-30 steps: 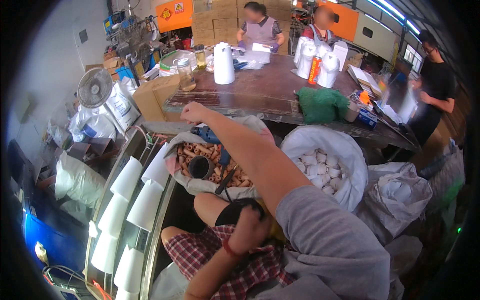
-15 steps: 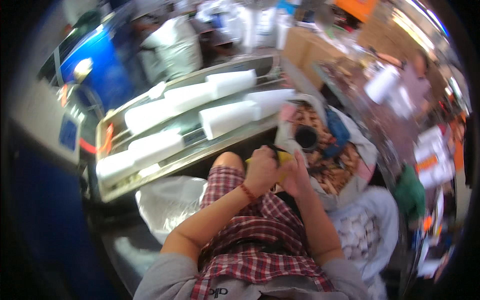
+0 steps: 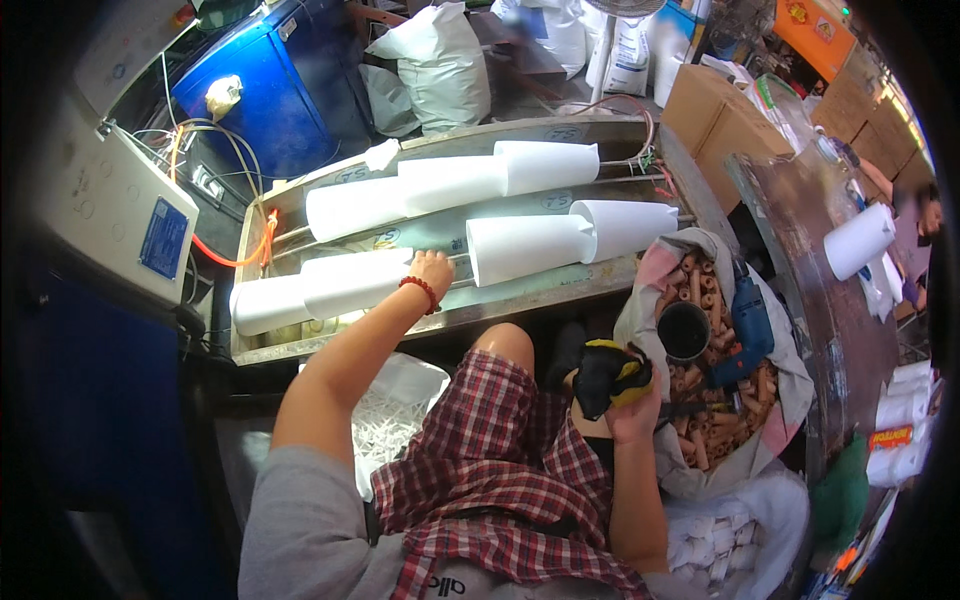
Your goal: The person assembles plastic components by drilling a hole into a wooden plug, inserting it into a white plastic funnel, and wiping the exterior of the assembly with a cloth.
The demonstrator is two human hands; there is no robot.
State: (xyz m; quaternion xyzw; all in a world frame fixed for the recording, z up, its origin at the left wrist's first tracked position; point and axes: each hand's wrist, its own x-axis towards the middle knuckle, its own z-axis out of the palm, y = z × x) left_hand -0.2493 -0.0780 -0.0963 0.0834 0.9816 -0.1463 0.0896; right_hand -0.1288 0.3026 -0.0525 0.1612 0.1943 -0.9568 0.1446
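My left hand (image 3: 432, 272) reaches to the end of a white tapered sleeve (image 3: 362, 276) on a metal rod (image 3: 462, 262) in the long trough. Its fingers are curled down there; whether they grip the rod or the sleeve's end is hidden. In my right hand (image 3: 632, 412), palm up over my right knee, lies a bunched black-and-yellow work glove (image 3: 603, 378). More white sleeves (image 3: 530, 248) sit end to end on the rods in two rows.
The trough's wooden rim (image 3: 560, 290) runs before my knees. At my right stands a sack (image 3: 650, 300) of brown tubes with a blue drill (image 3: 748, 325) and a dark cup (image 3: 684, 330). White scraps fill a bag (image 3: 400, 375) at my left. A person works at the right-hand table (image 3: 810, 320).
My hands, together on the yellow thing before, are now apart. The left has gone left and forward to the trough; the right keeps the glove. The view has shifted and sharpened.
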